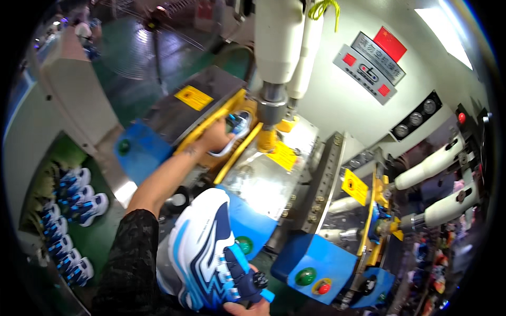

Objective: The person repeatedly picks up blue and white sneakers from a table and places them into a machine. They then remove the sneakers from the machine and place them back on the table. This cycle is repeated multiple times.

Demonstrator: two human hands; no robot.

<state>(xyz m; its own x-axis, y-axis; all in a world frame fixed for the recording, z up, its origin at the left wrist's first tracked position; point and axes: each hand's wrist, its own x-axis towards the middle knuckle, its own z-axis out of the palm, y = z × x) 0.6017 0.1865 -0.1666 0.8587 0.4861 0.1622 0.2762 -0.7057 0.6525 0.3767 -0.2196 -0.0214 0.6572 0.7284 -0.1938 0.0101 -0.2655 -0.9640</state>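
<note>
My left arm, in a dark patterned sleeve, reaches forward into the left bay of a pressing machine. There my left hand (216,136) is closed on a white and blue sneaker (241,125) that sits between yellow-edged plates; its fingers are partly hidden. Close to the camera, at the lower middle, a second sneaker (203,250) in white, navy and light blue is tilted with its sole side toward the left. My right hand (249,307) grips this one by its lace and tongue side, and only part of the hand shows at the lower edge.
White press cylinders (279,42) come down above the left bay. Blue control boxes (316,268) with green and red buttons stand at the front. Several finished-looking sneakers (79,195) are lined up at the lower left. Gauges (416,118) sit on the white panel; a fan (155,26) stands behind.
</note>
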